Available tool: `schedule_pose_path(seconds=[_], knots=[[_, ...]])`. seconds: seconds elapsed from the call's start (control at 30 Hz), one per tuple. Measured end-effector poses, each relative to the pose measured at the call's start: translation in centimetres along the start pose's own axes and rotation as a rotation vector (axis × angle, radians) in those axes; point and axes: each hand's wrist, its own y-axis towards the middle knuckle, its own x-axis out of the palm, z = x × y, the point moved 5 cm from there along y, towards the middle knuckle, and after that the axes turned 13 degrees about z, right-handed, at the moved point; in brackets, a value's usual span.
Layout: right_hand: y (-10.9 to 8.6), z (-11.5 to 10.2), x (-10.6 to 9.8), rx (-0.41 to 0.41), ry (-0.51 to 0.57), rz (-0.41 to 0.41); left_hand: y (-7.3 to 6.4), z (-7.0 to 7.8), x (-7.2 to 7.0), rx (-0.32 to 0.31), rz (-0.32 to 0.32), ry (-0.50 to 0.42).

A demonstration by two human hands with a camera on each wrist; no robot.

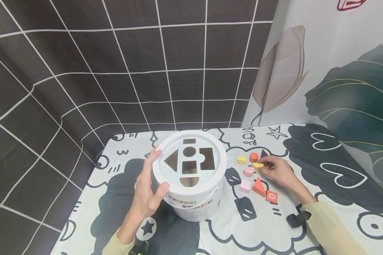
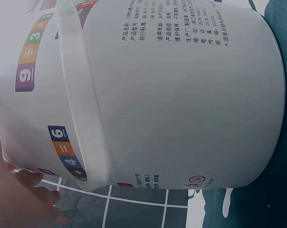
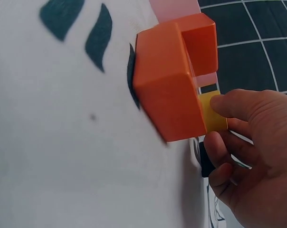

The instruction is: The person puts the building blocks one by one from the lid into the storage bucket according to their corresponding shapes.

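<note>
A white bucket [image 1: 194,209] stands upright on the patterned cloth, its lid [image 1: 207,180] cut with several shaped holes. My left hand [image 1: 149,191] holds the bucket's left side at the lid rim, thumb toward the front and fingers toward the back. In the left wrist view, the bucket's printed wall [image 2: 181,104] fills most of the picture. Over on the right, my right hand [image 1: 279,171] pinches a yellow block [image 1: 257,165] between thumb and fingers. Beyond its fingertips a dark purple block [image 1: 263,153] shows partly. The yellow block [image 3: 212,111] is partly covered by the thumb in the right wrist view.
Around the right hand lie another yellow block [image 1: 241,160], a red-orange cylinder [image 1: 253,157], a pink rounded block [image 1: 248,172], a pink square block [image 1: 245,186], an orange triangle [image 1: 259,187] and an orange square block [image 1: 272,197]. A dark gridded curtain [image 1: 140,88] hangs behind.
</note>
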Motion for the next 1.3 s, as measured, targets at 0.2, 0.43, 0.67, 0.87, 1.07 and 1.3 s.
schedule_pose_path(seconds=[0.2,0.43,0.67,0.87,1.07,1.3], knots=[[0.0,-0.2,-0.2,-0.008,-0.004,0.004,0.0,-0.1,0.0,-0.003,0.0,0.0],[0.2,-0.5,-0.8,-0.039,-0.005,0.017,-0.1,-0.1,0.0,-0.008,0.002,0.005],[0.5,-1.1,-1.5,-0.021,0.007,-0.003,-0.1,-0.1,0.0,-0.01,0.009,0.001],[0.8,-1.9,-2.0,-0.065,-0.004,0.03,-0.1,-0.1,0.0,-0.01,0.009,0.01],[1.1,-3.1,-2.6,-0.108,-0.002,0.059,-0.1,0.0,0.0,-0.009,0.011,0.009],[1.6,-4.6,-3.4,-0.151,0.01,0.08,-0.1,-0.1,0.0,-0.009,0.011,0.005]])
